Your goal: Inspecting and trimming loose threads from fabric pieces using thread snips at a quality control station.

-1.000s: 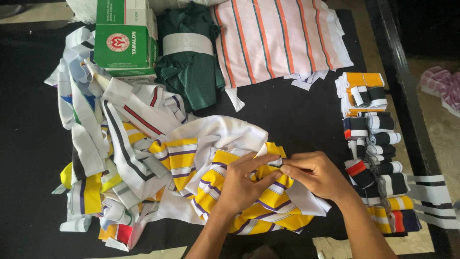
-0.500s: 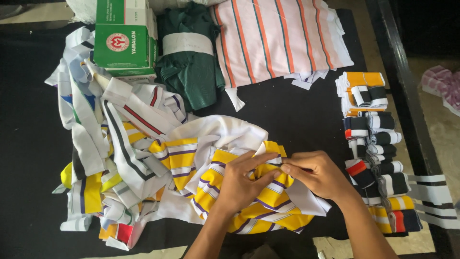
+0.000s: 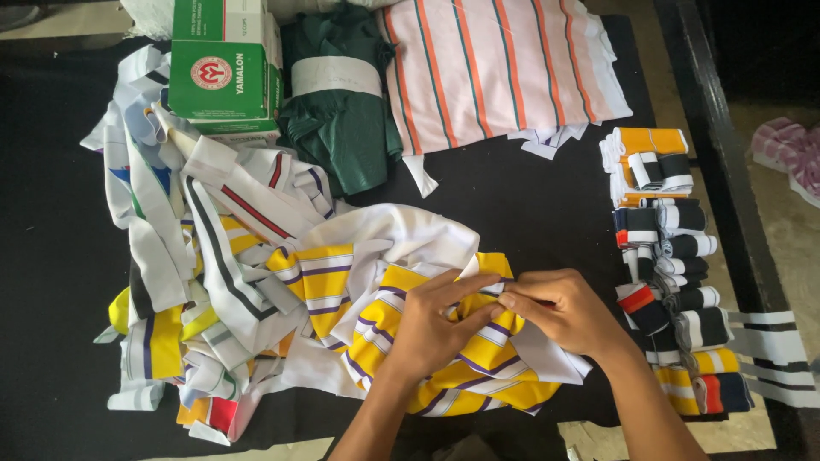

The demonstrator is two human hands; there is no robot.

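A yellow, white and purple striped fabric piece (image 3: 444, 376) lies bunched on the black table (image 3: 530, 205) in front of me. My left hand (image 3: 431, 329) presses on it with fingers pinching a fold near its upper edge. My right hand (image 3: 559, 312) meets the left at the same spot, fingertips gripping that fold. A white part of the fabric (image 3: 393, 235) spreads out behind the hands.
A heap of striped collar and fabric strips (image 3: 196, 282) lies at the left. A green box (image 3: 224, 68), a dark green bundle with a white band (image 3: 337, 111) and pink striped cloth (image 3: 495, 72) sit at the back. Folded striped ribs (image 3: 670, 256) line the right edge.
Both hands have stayed on the same fold, with the fingers shifting slightly on it. The fabric has barely moved.
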